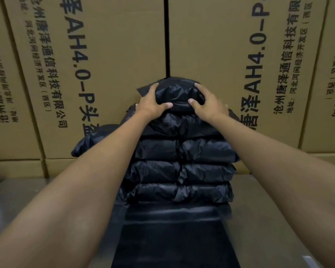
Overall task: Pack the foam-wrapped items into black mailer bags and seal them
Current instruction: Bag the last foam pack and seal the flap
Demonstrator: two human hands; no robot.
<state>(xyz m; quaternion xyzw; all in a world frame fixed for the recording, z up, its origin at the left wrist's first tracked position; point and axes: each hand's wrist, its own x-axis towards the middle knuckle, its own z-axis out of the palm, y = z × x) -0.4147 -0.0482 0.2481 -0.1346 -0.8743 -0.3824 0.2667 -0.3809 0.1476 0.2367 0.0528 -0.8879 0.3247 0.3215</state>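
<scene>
I read print only on the cardboard cartons stacked behind the worktop, running sideways. The left carton [97, 74] carries "AH4.0-P" in large dark letters with Chinese characters beside it, including "通信科技有限公司". The right carton [240, 64] repeats "AH4.0-P" and "沧州唐泽通信科技有限公司". The smaller address line is too blurred for me to read fully.

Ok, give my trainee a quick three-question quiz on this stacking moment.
1. True or false: both hands rest on the topmost packed black plastic mailer bag.
2. What stands behind the stack? A) tall brown printed cardboard cartons B) a wire shelf C) a window
3. Fill in: flat empty black mailer bags lie on the grey table, ____ the stack.

Key: 1 true, left hand, right hand; 2 A, cartons; 3 in front of.
</scene>
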